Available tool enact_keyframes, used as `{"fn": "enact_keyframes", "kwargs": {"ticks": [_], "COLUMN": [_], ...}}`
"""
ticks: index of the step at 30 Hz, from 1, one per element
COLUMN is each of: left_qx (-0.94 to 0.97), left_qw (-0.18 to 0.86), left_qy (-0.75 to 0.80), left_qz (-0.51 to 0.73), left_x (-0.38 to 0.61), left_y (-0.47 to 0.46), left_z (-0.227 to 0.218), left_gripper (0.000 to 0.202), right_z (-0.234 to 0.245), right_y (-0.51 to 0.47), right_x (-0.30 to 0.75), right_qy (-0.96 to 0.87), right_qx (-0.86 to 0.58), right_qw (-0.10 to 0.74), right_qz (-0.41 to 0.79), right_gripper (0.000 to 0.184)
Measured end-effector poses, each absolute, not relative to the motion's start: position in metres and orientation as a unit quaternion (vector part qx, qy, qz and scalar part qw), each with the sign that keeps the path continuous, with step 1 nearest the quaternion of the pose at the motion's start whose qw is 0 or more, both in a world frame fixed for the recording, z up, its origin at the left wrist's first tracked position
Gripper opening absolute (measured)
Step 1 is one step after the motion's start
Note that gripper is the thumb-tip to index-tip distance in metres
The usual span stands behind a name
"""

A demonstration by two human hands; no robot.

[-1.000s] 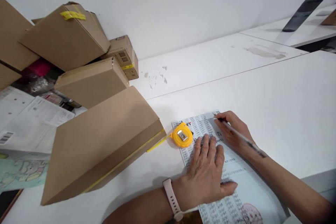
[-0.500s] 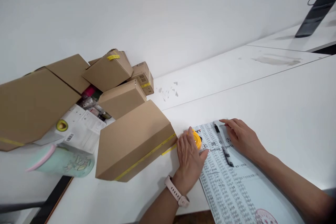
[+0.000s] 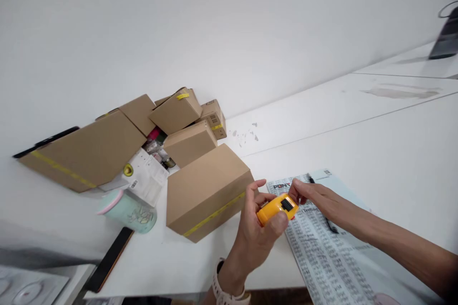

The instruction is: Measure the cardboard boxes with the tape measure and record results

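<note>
My left hand [image 3: 252,233] is closed around an orange-yellow tape measure [image 3: 272,209] with a black sliding button, raised over the edge of a printed booklet. At the tape measure's right end, my right hand [image 3: 313,194] has its thumb and fingertips pinched together; what lies between them is hidden. Below, the light blue booklet [image 3: 322,257] lies on the white table, with "Testing" partly legible on its cover. A black pen [image 3: 332,227] rests on the booklet, partly covered by my right hand. Left of my hands sits a closed cardboard box [image 3: 211,186] with yellow tape.
More cardboard boxes [image 3: 189,143] are stacked at the left by the wall. A mint-green tumbler [image 3: 134,212] with a pink rim stands near the table's left edge, beside white packaging [image 3: 148,176]. A dark bottle [image 3: 445,40] is at the far right.
My left hand has gone from lying over the tape measure on the table to holding it up. My right hand has moved left from the booklet to its end. The view has shifted left.
</note>
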State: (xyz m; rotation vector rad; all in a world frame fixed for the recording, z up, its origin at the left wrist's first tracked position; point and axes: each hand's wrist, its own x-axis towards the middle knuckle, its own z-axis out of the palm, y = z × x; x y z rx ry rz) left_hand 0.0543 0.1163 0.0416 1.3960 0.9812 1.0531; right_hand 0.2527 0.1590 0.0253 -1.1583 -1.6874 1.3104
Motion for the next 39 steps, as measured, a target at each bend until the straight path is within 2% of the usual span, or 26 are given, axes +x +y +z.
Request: {"fn": "enact_keyframes", "kwargs": {"ticks": [5,8,14,18,21,28,33,39], "left_qx": [0.544,0.498,0.480,0.451,0.431,0.431,0.459,0.469], "left_qw": [0.505,0.455,0.369,0.356,0.360,0.400,0.423,0.440], "left_qy": [0.455,0.515,0.613,0.653,0.663,0.649,0.625,0.606], "left_qz": [0.491,0.529,0.508,0.494,0.495,0.482,0.469,0.468], "left_x": [0.005,-0.043,-0.152,-0.212,-0.244,-0.258,-0.241,-0.245], "left_y": [0.110,0.107,0.107,0.110,0.110,0.113,0.124,0.129], "left_z": [0.064,0.084,0.117,0.118,0.110,0.099,0.103,0.099], "left_gripper": [0.072,0.075,0.069,0.054,0.051,0.050,0.047,0.048], "right_z": [0.054,0.069,0.069,0.046,0.031,0.032,0.035,0.036], "right_y": [0.178,0.214,0.296,0.323,0.328,0.320,0.315,0.311], "right_x": [0.224,0.212,0.184,0.158,0.140,0.127,0.128,0.124], "right_qy": [-0.573,-0.530,-0.509,-0.526,-0.552,-0.620,-0.641,-0.603], "right_qx": [-0.354,-0.308,-0.376,-0.422,-0.447,-0.459,-0.450,-0.474], "right_qw": [0.379,0.415,0.431,0.412,0.397,0.356,0.294,0.282], "right_qz": [0.635,0.673,0.643,0.613,0.581,0.527,0.548,0.577], "right_gripper": [0.053,0.044,0.038,0.039,0.040,0.044,0.048,0.049]}}
